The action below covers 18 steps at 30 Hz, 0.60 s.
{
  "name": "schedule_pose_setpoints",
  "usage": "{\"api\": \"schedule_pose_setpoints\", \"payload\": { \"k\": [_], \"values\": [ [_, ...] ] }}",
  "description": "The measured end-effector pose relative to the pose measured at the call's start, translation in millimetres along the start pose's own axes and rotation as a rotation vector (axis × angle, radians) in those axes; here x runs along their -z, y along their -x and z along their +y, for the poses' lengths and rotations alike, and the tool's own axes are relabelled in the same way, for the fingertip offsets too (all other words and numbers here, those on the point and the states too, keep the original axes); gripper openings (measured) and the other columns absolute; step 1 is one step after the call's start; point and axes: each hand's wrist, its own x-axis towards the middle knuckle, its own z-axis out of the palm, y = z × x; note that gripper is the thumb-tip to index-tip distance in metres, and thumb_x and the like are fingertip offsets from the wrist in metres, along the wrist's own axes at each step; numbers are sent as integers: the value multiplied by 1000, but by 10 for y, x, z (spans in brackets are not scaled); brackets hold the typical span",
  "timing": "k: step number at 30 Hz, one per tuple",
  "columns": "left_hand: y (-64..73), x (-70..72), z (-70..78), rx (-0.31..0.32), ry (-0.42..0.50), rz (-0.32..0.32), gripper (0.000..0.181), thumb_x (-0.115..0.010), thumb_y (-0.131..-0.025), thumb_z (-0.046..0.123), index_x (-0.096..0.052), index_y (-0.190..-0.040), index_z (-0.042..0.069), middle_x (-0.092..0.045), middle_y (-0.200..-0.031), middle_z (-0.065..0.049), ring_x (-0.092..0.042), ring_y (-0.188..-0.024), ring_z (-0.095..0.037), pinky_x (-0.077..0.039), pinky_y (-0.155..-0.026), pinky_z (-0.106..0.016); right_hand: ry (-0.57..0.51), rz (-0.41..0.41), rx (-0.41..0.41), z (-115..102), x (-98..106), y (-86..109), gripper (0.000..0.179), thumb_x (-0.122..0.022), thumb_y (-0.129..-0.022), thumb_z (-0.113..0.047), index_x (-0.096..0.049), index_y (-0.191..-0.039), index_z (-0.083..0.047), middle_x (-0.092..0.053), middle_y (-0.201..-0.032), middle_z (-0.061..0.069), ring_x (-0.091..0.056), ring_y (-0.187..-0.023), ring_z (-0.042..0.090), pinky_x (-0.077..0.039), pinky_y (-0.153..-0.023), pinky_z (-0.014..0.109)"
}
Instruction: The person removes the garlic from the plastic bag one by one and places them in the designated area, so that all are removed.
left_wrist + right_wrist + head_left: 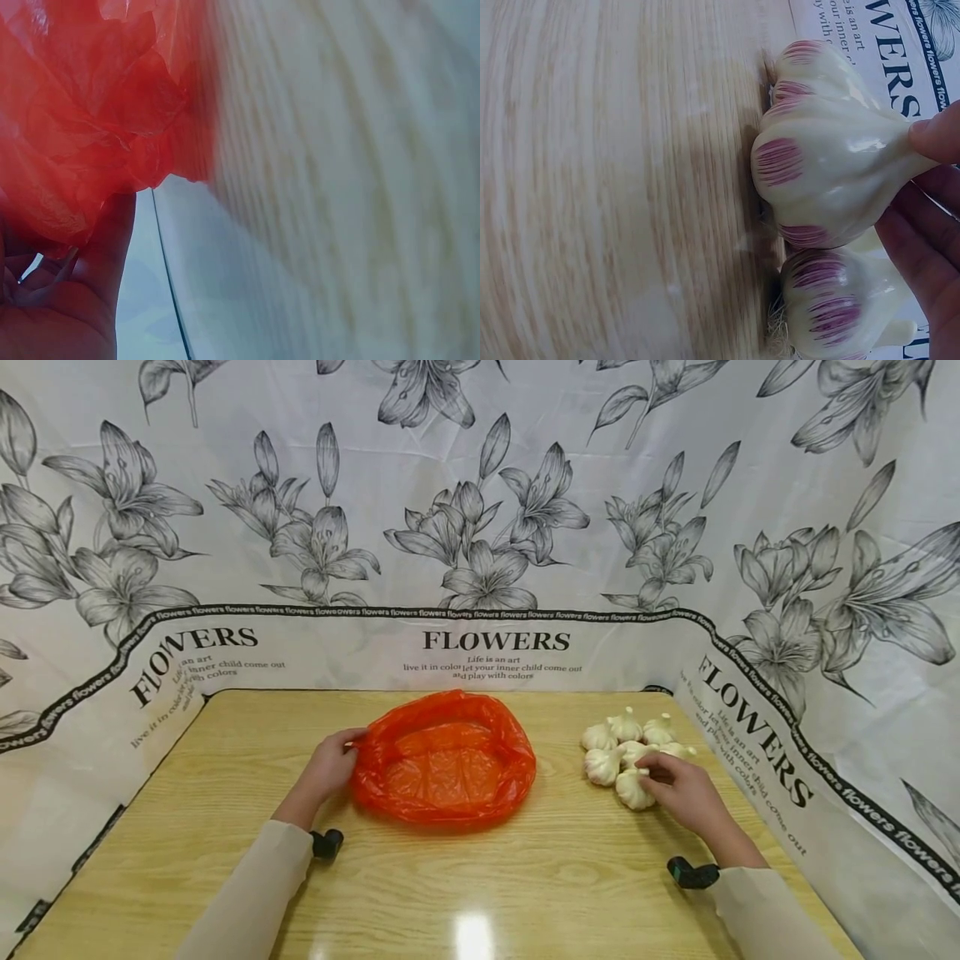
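A red plastic bag [442,768] stands on the table with its mouth spread wide and nothing showing inside. My left hand [335,764] grips the bag's left rim; in the left wrist view, the thumb and fingers [112,247] are around the crumpled red film [97,112]. At the right, my right hand [684,789] pinches the neck of the nearest garlic bulb [633,789]. The right wrist view shows that bulb [825,150] with purple streaks at its base, the thumb on its stem. Another garlic bulb [840,304] lies right beside it.
Several more white garlic bulbs [600,737] sit clustered behind the pinched one, near the table's right edge. The wooden table [420,885] meets a white floral cloth [495,643] along its back and sides. Wrist cameras [692,873] are worn on both wrists.
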Motion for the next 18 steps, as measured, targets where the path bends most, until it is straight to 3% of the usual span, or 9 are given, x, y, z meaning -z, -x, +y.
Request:
{"api": "schedule_pose_setpoints", "payload": {
  "k": [13, 18],
  "values": [
    [7, 50, 23, -32, -38, -4, 45, -37, -99, 3, -45, -143, 4, -45, -146, -20, -45, -131, -37, -42, -107, -52, 4, 0, 12, -39, -13, -16, 23, -68, -88, -11, -68, -111, -7, -70, -107, 14, -69, -95, 33, -54, -69, 28],
    [12, 51, 19, -34, -37, -4, 45, -37, -99, 3, -45, -143, 4, -45, -145, -20, -45, -131, -37, -41, -108, -52, 6, -1, 34, -82, 5, -22, 22, -68, -90, -16, -68, -110, -7, -71, -105, 13, -68, -97, 35, -56, -79, 42]
  ]
}}
